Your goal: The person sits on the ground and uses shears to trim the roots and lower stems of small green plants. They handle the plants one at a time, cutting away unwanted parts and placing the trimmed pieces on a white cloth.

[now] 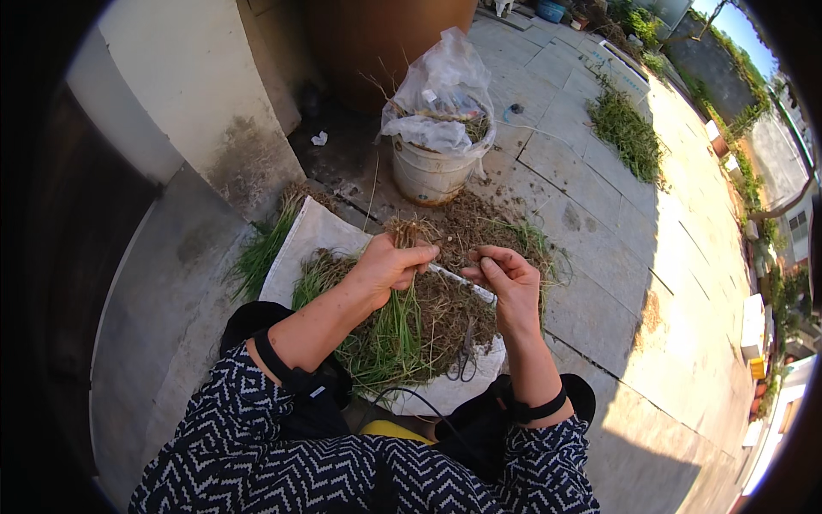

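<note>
My left hand (397,262) grips a bunch of green grassy plants (403,315), its pale roots (409,230) sticking up above the thumb and its leaves hanging below. To the right, my right hand (504,275) is held with thumb and fingertips close together; whether a small scrap sits between them is too fine to tell. Under both hands a white woven sack (424,396) lies on the ground, bearing heaped green plants (372,360) and brown root debris (443,315). A pair of dark scissors (463,360) rests on the sack's right part.
Beyond the sack stands a white bucket (427,170) with a plastic bag (443,77) over its top. Loose soil (475,215) is scattered before it. More green plants (266,257) lie left of the sack. A pile of greenery (623,132) sits on the paving (578,257). A wall (192,83) rises at left.
</note>
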A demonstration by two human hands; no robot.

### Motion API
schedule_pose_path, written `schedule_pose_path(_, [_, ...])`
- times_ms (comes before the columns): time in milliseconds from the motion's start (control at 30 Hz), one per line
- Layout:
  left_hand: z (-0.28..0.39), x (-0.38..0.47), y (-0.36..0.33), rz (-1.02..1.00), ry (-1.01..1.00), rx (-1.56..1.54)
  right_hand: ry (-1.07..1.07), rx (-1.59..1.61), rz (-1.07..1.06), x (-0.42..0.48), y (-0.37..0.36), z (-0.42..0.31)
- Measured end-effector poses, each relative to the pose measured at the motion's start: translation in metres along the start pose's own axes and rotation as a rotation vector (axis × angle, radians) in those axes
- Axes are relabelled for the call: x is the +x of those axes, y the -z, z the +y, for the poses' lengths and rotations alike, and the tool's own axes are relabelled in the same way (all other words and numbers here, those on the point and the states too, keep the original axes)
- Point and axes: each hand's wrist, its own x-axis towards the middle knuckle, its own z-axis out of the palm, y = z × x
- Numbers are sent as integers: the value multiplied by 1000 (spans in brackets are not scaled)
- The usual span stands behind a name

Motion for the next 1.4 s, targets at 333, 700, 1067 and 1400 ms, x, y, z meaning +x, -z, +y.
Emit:
schedule_pose_path(333, [-8,-2,-5,-10,-2,36,-173,371,24,-3,-20,-2])
schedule_pose_path(700, [-29,0,-19,67,-24,80,-17,508,160,-10,-44,9])
schedule_pose_path(1067, [-21,-4,-19,45,5,139,-39,478,47,-18,-54,1])
schedule_pose_path(1400, [-27,0,-11,36,-335,408,-8,24,124,-5,-24,-4])
